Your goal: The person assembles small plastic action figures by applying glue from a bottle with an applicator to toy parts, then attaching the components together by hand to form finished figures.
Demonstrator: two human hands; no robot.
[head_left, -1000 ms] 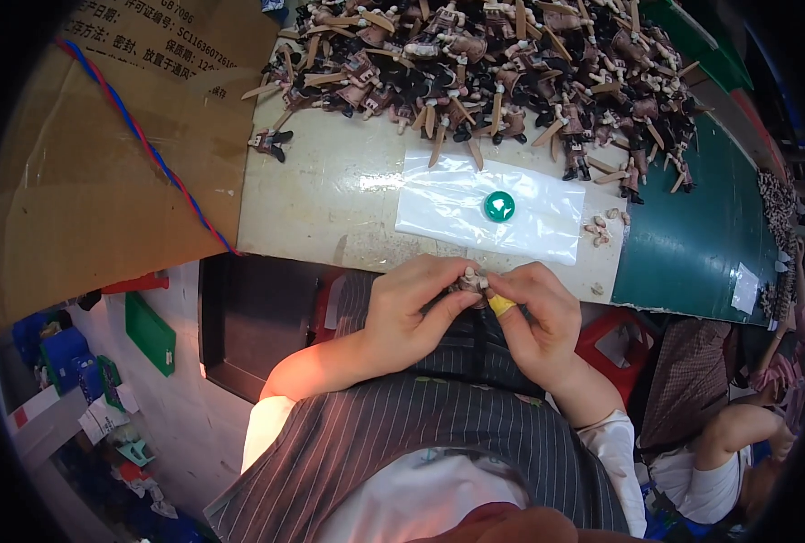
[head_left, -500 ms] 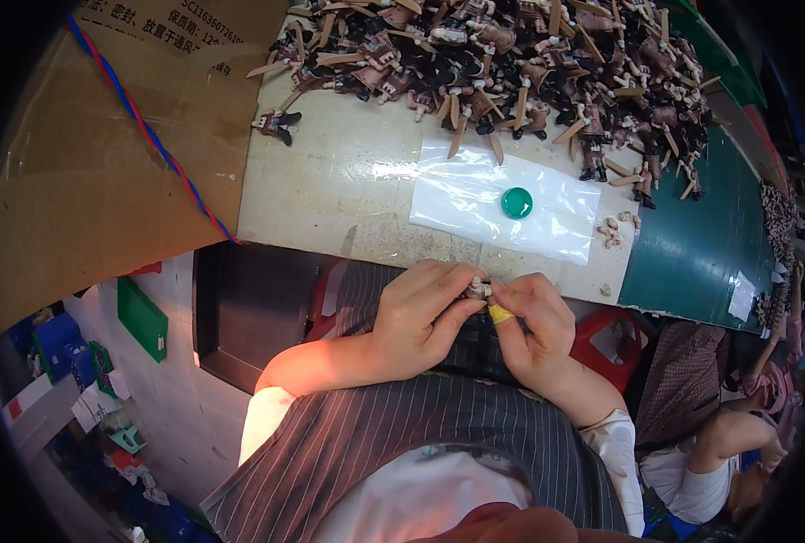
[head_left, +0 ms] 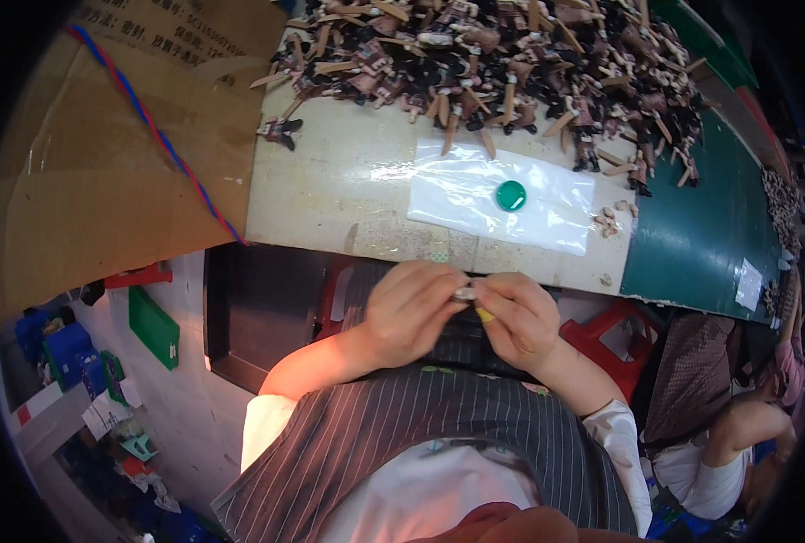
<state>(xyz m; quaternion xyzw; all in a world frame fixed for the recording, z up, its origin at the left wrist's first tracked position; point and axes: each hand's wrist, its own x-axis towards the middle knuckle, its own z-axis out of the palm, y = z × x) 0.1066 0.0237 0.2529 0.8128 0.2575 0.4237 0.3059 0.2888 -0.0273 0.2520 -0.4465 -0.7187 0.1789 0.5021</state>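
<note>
Pale and glossy, a worktop [head_left: 330, 190] stretches in front of a seated person in a dark pinstriped apron [head_left: 375, 425], seen from above. Both hands meet just off its near edge, grasping one small figure part [head_left: 465, 294] between them: the left hand [head_left: 411, 309] pinches it from one side and the right hand [head_left: 518, 321], with a yellow wrap [head_left: 485, 315] on one finger, from the other. The fingers hide most of the part, so its shape is hard to tell. Beyond the hands, a clear plastic sheet [head_left: 457, 201] lies flat, with a round green container [head_left: 511, 195] on it. Just right of the sheet sit a few small pale pieces [head_left: 609, 223]. Across the far side spreads a heap of figurines [head_left: 475, 68] in brown and black, mixed with flat tan strips; one lone figurine [head_left: 281, 133] lies left of the heap. A cardboard box [head_left: 85, 172] stands at the left, crossed by a twisted red and blue cord [head_left: 161, 136]. At the right is a dark green surface [head_left: 692, 235].
</note>
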